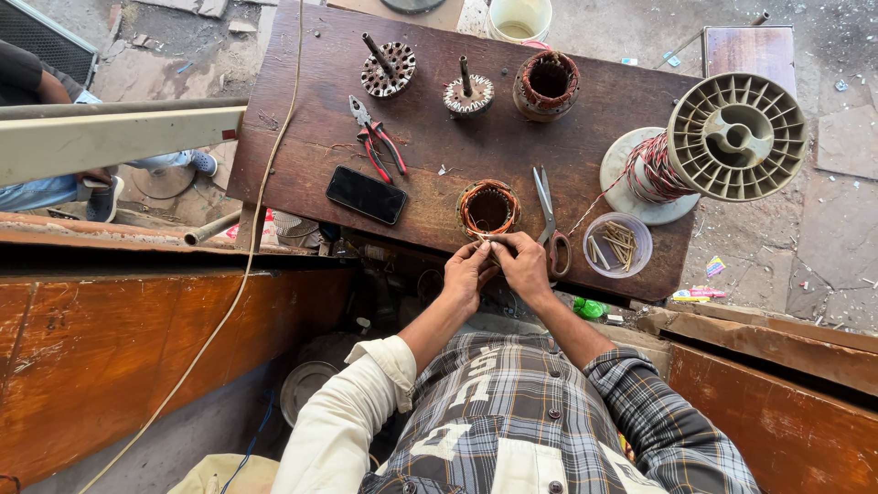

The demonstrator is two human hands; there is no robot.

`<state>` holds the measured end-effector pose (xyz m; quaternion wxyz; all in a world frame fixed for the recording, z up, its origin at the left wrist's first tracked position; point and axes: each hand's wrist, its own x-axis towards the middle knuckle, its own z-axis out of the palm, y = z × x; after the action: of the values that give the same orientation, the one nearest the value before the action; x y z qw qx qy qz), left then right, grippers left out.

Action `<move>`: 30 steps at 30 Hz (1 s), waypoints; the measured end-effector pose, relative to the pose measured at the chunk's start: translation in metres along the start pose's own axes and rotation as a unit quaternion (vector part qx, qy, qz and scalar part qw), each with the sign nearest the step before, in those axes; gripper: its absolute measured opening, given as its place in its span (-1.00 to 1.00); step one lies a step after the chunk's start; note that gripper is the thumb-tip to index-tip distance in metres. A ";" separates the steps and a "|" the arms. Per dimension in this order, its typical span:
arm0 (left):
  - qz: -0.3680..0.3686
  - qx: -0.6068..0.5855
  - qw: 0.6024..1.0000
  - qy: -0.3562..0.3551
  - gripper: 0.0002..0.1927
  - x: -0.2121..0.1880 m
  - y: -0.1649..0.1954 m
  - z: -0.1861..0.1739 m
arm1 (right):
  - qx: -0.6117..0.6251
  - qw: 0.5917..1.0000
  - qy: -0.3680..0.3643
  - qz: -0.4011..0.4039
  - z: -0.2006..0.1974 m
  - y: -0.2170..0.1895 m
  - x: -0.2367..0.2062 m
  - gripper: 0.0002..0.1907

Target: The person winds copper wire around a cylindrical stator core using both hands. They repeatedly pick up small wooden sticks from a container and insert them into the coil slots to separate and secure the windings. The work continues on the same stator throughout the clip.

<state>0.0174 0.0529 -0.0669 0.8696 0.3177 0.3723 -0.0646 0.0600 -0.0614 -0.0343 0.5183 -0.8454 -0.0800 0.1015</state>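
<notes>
The round copper-wound coil ring (487,208) sits just right of the middle of the frame on the wooden table (302,110), looks heavy and hard with thin bendy wire, best held by its outside, and the left hand (466,272) and right hand (523,265) pinch a small thin piece at its near edge.

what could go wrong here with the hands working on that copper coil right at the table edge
1. The copper-wound stator sits near the table's front edge, where both the left hand and right hand work; a tug could pull it off.
2. The scissors lie right beside the right hand, which could get nicked or knock them down.
3. The wire from the spool crosses the table and could snag.
</notes>
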 end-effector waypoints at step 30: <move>0.131 0.043 0.990 0.036 -0.71 0.006 0.002 -0.004 | 0.118 0.985 -0.059 0.111 -0.007 0.015 -0.004 -0.69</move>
<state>0.0200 0.0575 -0.0720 0.8419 0.4032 0.3558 0.0450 0.0579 -0.0749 -0.0443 0.5944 -0.7744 -0.0038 0.2166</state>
